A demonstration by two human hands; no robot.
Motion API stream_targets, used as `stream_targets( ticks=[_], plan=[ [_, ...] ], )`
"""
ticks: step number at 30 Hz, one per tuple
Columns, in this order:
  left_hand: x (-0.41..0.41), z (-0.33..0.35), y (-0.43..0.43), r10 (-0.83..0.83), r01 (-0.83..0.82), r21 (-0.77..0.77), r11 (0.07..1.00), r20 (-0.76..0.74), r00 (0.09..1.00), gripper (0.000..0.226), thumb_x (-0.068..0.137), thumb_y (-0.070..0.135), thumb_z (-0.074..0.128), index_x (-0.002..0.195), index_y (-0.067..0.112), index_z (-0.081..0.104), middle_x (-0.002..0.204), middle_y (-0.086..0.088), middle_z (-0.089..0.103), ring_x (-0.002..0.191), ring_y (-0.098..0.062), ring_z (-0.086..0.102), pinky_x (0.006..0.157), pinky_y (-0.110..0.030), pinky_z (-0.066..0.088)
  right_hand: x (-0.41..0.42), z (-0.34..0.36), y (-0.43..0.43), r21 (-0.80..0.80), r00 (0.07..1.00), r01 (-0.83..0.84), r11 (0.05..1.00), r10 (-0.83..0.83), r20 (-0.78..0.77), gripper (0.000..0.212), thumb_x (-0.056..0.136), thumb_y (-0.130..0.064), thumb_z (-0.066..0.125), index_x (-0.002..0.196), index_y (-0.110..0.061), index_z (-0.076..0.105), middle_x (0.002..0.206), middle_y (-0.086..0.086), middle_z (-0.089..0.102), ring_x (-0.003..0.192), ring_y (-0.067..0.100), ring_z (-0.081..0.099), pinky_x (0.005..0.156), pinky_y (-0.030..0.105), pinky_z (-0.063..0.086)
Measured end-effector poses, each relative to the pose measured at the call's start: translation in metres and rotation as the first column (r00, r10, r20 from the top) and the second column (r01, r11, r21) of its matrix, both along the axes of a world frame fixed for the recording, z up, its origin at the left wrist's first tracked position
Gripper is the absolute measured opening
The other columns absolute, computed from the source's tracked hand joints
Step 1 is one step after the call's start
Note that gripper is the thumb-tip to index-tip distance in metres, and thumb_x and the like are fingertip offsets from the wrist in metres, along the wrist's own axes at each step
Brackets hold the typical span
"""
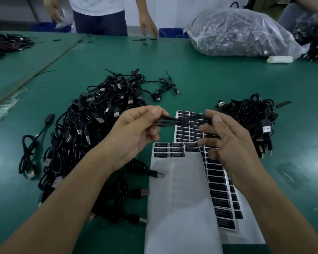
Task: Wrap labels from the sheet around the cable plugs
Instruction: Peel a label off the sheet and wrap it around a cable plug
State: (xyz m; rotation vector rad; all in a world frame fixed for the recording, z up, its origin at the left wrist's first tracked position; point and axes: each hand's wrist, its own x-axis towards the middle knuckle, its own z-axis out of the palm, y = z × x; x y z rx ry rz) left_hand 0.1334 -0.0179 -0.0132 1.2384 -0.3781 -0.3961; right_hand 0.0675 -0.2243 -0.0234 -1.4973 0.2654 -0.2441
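Pinching with thumb and forefinger, our left hand grips one end of a black cable in the air above the far end of the label sheet. Our right hand takes the other end between thumb and index finger. Its remaining fingers are spread and motion-blurred. The held end is also blurred, so we cannot make out the plug or any label on it.

- Cable: runs roughly level between the two hands, over the sheet's far edge, clear of the table.
- Label sheet: lies flat on the green table mat directly below the hands. It is mostly bare white backing, with a few black labels left along its far edge.
- Second sheet: tucked under the label sheet, showing on its right side and beyond its far edge, with rows of black labels.
- Large cable pile: just left of the label sheet, with one USB plug lying on the sheet's left edge.
- Smaller cable pile: right of the sheet, behind our right hand.
- Plastic bag of cables: well beyond the sheet, to the far right.
- Person in a white shirt: stands across the table, far beyond the sheet.
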Motion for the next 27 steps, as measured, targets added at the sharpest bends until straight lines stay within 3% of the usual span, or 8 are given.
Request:
stream_targets(
  ticks=[6,11,14,16,18,20,23,27],
  plan=[
    [0.006,0.006,0.009,-0.022,-0.032,-0.218,0.975,-0.241,0.970,0.021,0.087,0.033,0.062,0.069,0.025,0.068,0.060,0.009,0.045,0.054,-0.006,0.042,0.057,-0.020,0.047,-0.001,-0.003,0.003,-0.076,0.995,-0.087,0.993,0.090,0.035,0.021,0.101,-0.013,0.053,0.101,-0.025,0.070,0.095,-0.001,0.075,0.078,0.013,0.071,0.056,0.021,0.051],
    [0.009,0.016,0.012,0.290,-0.336,-0.074,0.939,-0.358,0.887,0.024,0.096,0.028,0.060,0.073,0.021,0.063,0.060,0.006,0.050,0.053,-0.007,0.044,0.054,-0.022,0.046,-0.003,-0.007,0.002,-0.214,0.980,-0.096,0.972,0.130,0.149,0.022,0.099,-0.017,0.058,0.082,-0.016,0.072,0.069,-0.003,0.067,0.063,0.008,0.058,0.058,0.019,0.049],
    [0.010,0.022,0.009,0.484,-0.471,0.114,0.875,-0.174,0.858,0.035,0.103,0.031,0.054,0.077,0.022,0.075,0.079,0.012,0.069,0.081,-0.006,0.062,0.071,-0.025,0.055,-0.003,-0.009,-0.001,-0.285,0.974,-0.013,0.959,0.077,0.213,0.030,0.099,-0.020,0.058,0.074,-0.025,0.072,0.063,-0.003,0.059,0.058,0.008,0.050,0.054,0.019,0.045],
    [0.004,0.027,0.004,0.537,-0.576,0.252,0.777,0.210,0.817,0.034,0.104,0.034,0.051,0.087,0.023,0.078,0.101,0.017,0.071,0.101,0.005,0.060,0.090,-0.021,0.048,-0.002,-0.012,-0.002,-0.393,0.970,0.017,0.920,0.079,0.229,0.027,0.100,-0.022,0.055,0.078,-0.026,0.069,0.062,-0.002,0.054,0.058,0.010,0.043,0.053,0.023,0.040],
    [-0.004,0.031,-0.001,0.435,-0.761,0.278,0.586,0.685,0.584,0.038,0.101,0.037,0.048,0.095,0.015,0.078,0.108,0.009,0.067,0.100,0.007,0.057,0.098,-0.020,0.041,-0.001,-0.015,-0.003,-0.495,0.968,0.015,0.869,0.111,0.224,0.022,0.102,-0.023,0.052,0.084,-0.025,0.065,0.063,-0.013,0.051,0.058,0.004,0.039,0.056,0.019,0.037],
    [-0.014,0.040,-0.006,0.255,-0.820,0.233,0.524,0.875,0.411,0.038,0.099,0.041,0.048,0.103,0.017,0.078,0.116,0.005,0.068,0.110,-0.005,0.060,0.109,-0.039,0.041,-0.001,-0.016,-0.001,-0.553,0.960,0.014,0.833,0.142,0.239,0.019,0.101,-0.022,0.053,0.087,-0.028,0.064,0.069,-0.019,0.055,0.063,0.003,0.046,0.060,0.017,0.038],
    [-0.027,0.041,-0.017,-0.059,-0.618,0.498,0.608,0.805,0.591,0.036,0.099,0.050,0.049,0.116,0.028,0.071,0.118,0.012,0.070,0.111,-0.007,0.061,0.106,-0.042,0.045,-0.003,-0.013,0.003,-0.565,0.944,0.004,0.825,0.184,0.275,0.018,0.098,-0.019,0.058,0.091,-0.033,0.067,0.086,-0.013,0.067,0.079,0.006,0.059,0.072,0.022,0.047],
    [-0.029,0.023,-0.028,-0.378,-0.446,0.815,0.370,0.570,0.729,0.025,0.102,0.050,0.044,0.105,0.033,0.062,0.091,0.009,0.066,0.086,-0.017,0.064,0.075,-0.038,0.052,-0.006,-0.006,0.006,-0.480,0.947,-0.034,0.877,0.182,0.264,0.018,0.095,-0.016,0.063,0.090,-0.031,0.073,0.083,-0.011,0.072,0.074,0.008,0.062,0.069,0.013,0.049]
  ],
)
